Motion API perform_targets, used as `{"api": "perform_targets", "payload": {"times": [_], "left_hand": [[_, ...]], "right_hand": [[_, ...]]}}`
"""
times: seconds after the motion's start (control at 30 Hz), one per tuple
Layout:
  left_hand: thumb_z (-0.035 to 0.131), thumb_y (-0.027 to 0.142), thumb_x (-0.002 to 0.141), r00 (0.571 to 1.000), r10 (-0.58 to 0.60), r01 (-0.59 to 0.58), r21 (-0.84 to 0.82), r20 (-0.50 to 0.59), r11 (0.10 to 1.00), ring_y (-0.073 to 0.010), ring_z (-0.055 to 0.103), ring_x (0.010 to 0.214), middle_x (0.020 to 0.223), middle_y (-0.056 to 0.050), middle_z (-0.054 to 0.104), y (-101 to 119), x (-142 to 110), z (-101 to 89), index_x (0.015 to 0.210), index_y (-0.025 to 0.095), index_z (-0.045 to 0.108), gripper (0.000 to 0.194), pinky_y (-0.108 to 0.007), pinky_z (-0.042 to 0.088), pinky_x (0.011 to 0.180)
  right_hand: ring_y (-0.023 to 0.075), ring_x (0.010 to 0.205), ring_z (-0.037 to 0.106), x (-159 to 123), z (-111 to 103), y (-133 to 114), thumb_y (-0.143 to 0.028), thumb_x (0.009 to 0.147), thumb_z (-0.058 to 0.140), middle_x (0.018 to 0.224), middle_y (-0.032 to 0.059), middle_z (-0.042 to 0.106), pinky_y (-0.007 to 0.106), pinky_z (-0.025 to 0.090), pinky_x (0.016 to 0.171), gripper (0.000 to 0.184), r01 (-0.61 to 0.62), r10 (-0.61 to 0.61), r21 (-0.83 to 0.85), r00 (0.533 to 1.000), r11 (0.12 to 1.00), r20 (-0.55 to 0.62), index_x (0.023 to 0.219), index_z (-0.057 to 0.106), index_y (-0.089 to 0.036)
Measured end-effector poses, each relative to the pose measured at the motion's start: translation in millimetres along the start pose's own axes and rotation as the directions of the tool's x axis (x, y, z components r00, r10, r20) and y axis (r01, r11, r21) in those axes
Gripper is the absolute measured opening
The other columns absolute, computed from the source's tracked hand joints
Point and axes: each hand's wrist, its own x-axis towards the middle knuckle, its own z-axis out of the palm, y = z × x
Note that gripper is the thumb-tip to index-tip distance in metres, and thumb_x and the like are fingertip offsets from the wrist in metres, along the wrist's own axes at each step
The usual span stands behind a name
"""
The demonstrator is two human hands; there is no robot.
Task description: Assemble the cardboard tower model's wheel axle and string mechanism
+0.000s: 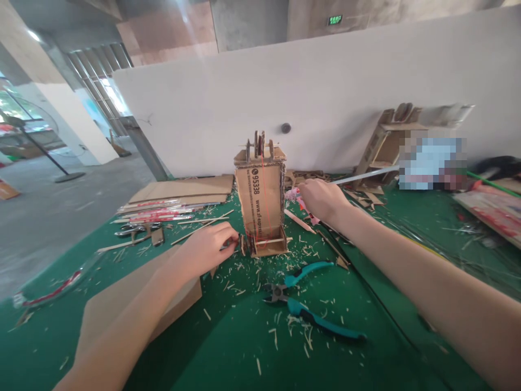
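Note:
A tall cardboard model (266,201) stands upright on the green table, with round cardboard pulley discs (259,144) on top. A red string (263,184) runs from the discs down its front to a wooden stick axle (271,242) near the base. At the lower left of the model, my left hand (211,241) is closed, its fingertips at a small cardboard disc (243,245) on the axle's end. To the model's right, my right hand (321,198) grips a pink hot glue gun (293,194), mostly hidden by the fingers. A clear glue stick (366,174) sticks out behind it.
Teal-handled cutting pliers (280,294) lie open in front, among wood splinters. Cardboard sheets (179,190) and a flat cardboard piece (122,304) are on the left. A black cord (378,301) crosses the right side. Another cardboard model (378,141) stands at the back right, by the white partition (195,114).

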Motion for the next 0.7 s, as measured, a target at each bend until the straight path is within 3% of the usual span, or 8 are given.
{"api": "perform_targets", "payload": {"times": [0.1, 0.23, 0.37, 0.5, 0.57, 0.63, 0.7], "left_hand": [[0.043, 0.018, 0.088, 1.0, -0.002, 0.002, -0.002, 0.008, 1.0, -0.0148, 0.056, 0.075, 0.083, -0.002, 0.056, -1, 0, 0.6, 0.088, 0.019, 0.056, 0.013, -0.027, 0.045, 0.068], [0.043, 0.018, 0.088, 1.0, -0.004, 0.004, -0.007, 0.01, 1.0, -0.0151, 0.056, 0.076, 0.085, -0.003, 0.057, -1, -1, 1.5, 0.089, 0.019, 0.057, 0.014, -0.028, 0.045, 0.069], [0.044, 0.018, 0.087, 1.0, -0.011, 0.011, -0.002, 0.007, 1.0, -0.0147, 0.057, 0.076, 0.085, -0.002, 0.057, 0, -1, 1.6, 0.089, 0.019, 0.056, 0.013, -0.027, 0.045, 0.068], [0.044, 0.018, 0.087, 1.0, -0.02, 0.02, 0.006, 0.014, 1.0, -0.0143, 0.057, 0.075, 0.085, -0.002, 0.057, 1, -1, 0.9, 0.089, 0.02, 0.056, 0.013, -0.027, 0.045, 0.067], [0.043, 0.019, 0.087, 1.0, -0.027, 0.027, 0.009, 0.015, 1.0, -0.0144, 0.057, 0.075, 0.085, -0.002, 0.058, 1, -1, 0.7, 0.089, 0.02, 0.056, 0.013, -0.027, 0.045, 0.067], [0.043, 0.019, 0.088, 0.999, -0.033, 0.032, 0.01, 0.015, 0.999, -0.0144, 0.057, 0.075, 0.086, -0.002, 0.058, 1, -1, 0.7, 0.089, 0.02, 0.057, 0.014, -0.027, 0.045, 0.066], [0.044, 0.019, 0.087, 1.0, -0.029, 0.029, 0.01, 0.012, 1.0, -0.0144, 0.057, 0.075, 0.086, -0.002, 0.058, 1, -1, 0.7, 0.089, 0.02, 0.057, 0.014, -0.027, 0.045, 0.066]], "right_hand": [[0.0252, 0.102, 0.056, 2, 4, 1, -0.005, 0.083, 0.044, 0.108, 0.0142, 0.063, 0.03, 0.047, 0.074, 0.027, 0.009, -0.008, 0.009, 1.0, 1.0, -0.017, 0.105, 0.059, -0.011], [0.0246, 0.121, 0.044, -2, 15, 2, -0.007, 0.086, 0.038, 0.138, 0.0129, 0.045, 0.033, 0.047, 0.085, 0.044, 0.041, -0.039, 0.014, 0.993, 0.999, -0.107, 0.129, 0.045, -0.012], [0.0216, 0.13, 0.035, -20, 15, -2, -0.012, 0.09, 0.033, 0.146, 0.0091, 0.037, 0.032, 0.048, 0.084, 0.047, 0.088, -0.079, 0.038, 0.978, 0.995, -0.194, 0.137, 0.037, -0.016], [0.0223, 0.122, 0.043, -51, 5, -14, -0.026, 0.095, 0.03, 0.135, 0.0094, 0.05, 0.027, 0.048, 0.065, 0.04, 0.123, -0.11, 0.046, 0.971, 0.991, -0.21, 0.131, 0.045, -0.018], [0.0226, 0.105, 0.054, -66, 4, -15, -0.029, 0.095, 0.028, 0.114, 0.0101, 0.062, 0.027, 0.043, 0.055, 0.036, 0.001, 0.007, 0.046, 0.985, 0.999, -0.172, 0.112, 0.058, -0.017], [0.0229, 0.093, 0.057, -80, 7, -9, -0.029, 0.094, 0.031, 0.095, 0.009, 0.066, 0.027, 0.038, 0.051, 0.033, -0.131, 0.133, 0.025, 0.987, 0.991, -0.094, 0.096, 0.062, -0.018], [0.0249, 0.094, 0.057, -92, 16, 3, -0.029, 0.092, 0.037, 0.093, 0.0084, 0.066, 0.028, 0.037, 0.053, 0.028, -0.163, 0.163, 0.004, 0.986, 0.987, -0.013, 0.093, 0.063, -0.018]]}}
